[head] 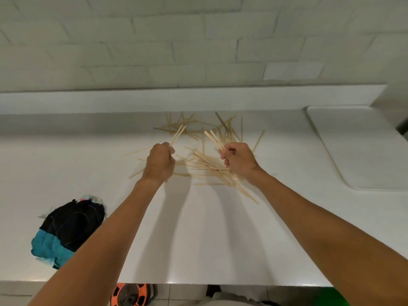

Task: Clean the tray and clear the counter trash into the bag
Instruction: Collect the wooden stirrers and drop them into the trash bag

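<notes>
Gathering scattered wooden sticks (207, 167) off the worktop (198, 239): pinching a couple in the curled left hand (160, 161), clutching a few more in the curled right hand (239, 161). Leaving most of the pile lying between and beyond both hands, so judging the clearing barely begun. Seeing the white tray (364, 151) well off to the right of the right hand, and a crumpled dark-and-teal cloth (70, 228) nearer than the left hand. Finding no bag in view.

White painted brick wall (176, 40) far, raised ledge (132, 100) below it, white counter (198, 239), pale tiled floor (181, 294) near.
</notes>
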